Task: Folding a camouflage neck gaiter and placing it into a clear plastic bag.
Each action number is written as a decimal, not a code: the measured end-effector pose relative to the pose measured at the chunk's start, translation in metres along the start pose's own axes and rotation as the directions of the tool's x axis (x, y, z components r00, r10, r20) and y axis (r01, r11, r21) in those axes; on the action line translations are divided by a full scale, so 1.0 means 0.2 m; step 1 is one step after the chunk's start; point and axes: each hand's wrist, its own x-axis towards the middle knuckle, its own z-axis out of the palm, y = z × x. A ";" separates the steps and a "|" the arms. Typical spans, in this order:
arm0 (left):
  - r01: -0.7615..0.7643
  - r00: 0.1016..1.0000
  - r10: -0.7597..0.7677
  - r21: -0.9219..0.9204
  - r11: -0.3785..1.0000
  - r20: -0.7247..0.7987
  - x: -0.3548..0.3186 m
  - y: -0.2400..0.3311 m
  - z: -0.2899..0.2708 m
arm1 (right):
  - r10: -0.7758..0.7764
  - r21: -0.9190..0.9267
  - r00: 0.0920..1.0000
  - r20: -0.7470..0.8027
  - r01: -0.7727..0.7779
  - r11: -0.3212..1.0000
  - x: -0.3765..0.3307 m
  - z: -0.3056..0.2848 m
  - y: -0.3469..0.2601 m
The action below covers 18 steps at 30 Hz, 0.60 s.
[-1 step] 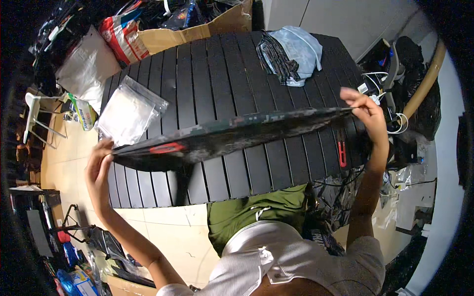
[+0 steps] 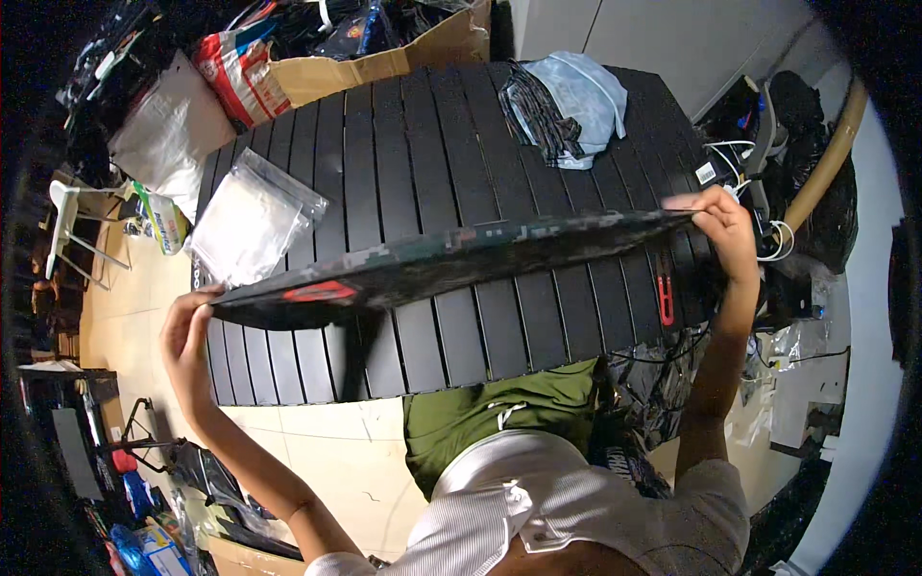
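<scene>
A long dark cloth with a camouflage pattern (image 2: 461,252) is stretched taut between my two hands above the slatted black table (image 2: 413,144). Near its left end it bears a red mark (image 2: 322,291). My left hand (image 2: 188,336) pinches the left end, just past the table's left edge. At the upper right corner my right hand (image 2: 722,230) grips the other end, its fingertips slightly blurred. Part of the fabric hangs down below the stretched edge. What kind of cloth item it is, I cannot tell.
Clear plastic bags (image 2: 252,226) lie on the table's left side. A folded pale blue and dark bundle (image 2: 567,106) rests at the far right. On the right near edge is a red open-ended tool-like piece (image 2: 666,300). A cardboard box (image 2: 384,67) stands behind the table.
My left hand has shifted slightly left and my right hand a little right, with its raised fingers now folded down at the cloth. The cloth is a little wider spread.
</scene>
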 end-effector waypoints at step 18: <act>-0.013 0.993 0.018 0.044 0.999 -0.115 0.15 -0.05 -0.06 | 0.198 -0.069 0.979 -0.049 -0.201 0.977 0.11 -0.03 -0.25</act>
